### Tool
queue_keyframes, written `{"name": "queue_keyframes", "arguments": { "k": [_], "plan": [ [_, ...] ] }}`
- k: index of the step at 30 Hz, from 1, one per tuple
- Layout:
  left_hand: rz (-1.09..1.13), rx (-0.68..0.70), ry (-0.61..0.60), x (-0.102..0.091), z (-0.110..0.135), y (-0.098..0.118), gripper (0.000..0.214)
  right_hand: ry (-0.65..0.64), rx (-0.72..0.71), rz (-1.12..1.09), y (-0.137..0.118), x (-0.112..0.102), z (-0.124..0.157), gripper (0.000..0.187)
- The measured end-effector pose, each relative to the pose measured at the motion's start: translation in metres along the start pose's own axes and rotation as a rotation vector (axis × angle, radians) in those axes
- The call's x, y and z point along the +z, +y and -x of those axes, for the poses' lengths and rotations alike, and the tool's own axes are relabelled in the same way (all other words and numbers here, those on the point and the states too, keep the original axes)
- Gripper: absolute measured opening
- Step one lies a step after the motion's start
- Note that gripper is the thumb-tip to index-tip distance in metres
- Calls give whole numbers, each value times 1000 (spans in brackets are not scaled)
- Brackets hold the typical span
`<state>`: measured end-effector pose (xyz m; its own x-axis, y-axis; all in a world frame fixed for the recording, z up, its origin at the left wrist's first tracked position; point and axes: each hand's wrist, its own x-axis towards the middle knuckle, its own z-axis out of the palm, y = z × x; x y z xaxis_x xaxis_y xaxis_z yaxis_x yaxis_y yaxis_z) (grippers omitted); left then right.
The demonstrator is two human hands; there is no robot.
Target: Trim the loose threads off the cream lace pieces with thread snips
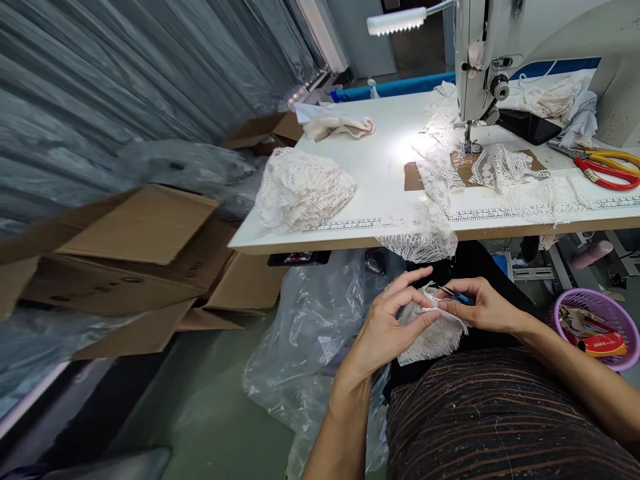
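Over my lap, my left hand (395, 321) pinches a piece of white lace (431, 337) between thumb and fingers. My right hand (483, 307) is closed around small blue-handled thread snips (463, 298), their dark blades pointing left at the lace's upper edge. Its fingertips also touch the lace, close to my left thumb. Whether the blades are apart I cannot tell. Just above my hands, a lace strip (423, 241) hangs over the table's front edge. More lace (440, 175) lies under the needle area of the sewing machine (473, 80).
A lace heap (305, 190) sits on the left of the white table (385, 143). Red-and-yellow-handled scissors (607, 170) lie at the right. A purple basket (597, 300) with scraps stands at lower right. Open cardboard boxes (145, 227) and clear plastic bags (320, 320) are on the left.
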<state>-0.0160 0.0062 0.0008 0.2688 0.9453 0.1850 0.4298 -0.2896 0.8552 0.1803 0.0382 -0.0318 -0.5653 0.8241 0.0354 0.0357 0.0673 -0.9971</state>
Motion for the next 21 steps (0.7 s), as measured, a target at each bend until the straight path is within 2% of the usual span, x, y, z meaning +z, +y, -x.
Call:
{"name": "queue_keyframes", "arguments": {
  "k": [7,14,17,21],
  "plan": [
    [86,-49,-24,5,-5,-8,16,-38,-22,50,-8,0,5,23],
    [357,-268,37,13,-1,-13,33,1,-6,136,-8,-1,13,21],
    [433,-279,47,15,0,-16,36,15,-26,154,-4,0,13,21],
    [398,-274,60,13,1,-20,31,22,-18,138,-2,0,13,24]
  ]
}}
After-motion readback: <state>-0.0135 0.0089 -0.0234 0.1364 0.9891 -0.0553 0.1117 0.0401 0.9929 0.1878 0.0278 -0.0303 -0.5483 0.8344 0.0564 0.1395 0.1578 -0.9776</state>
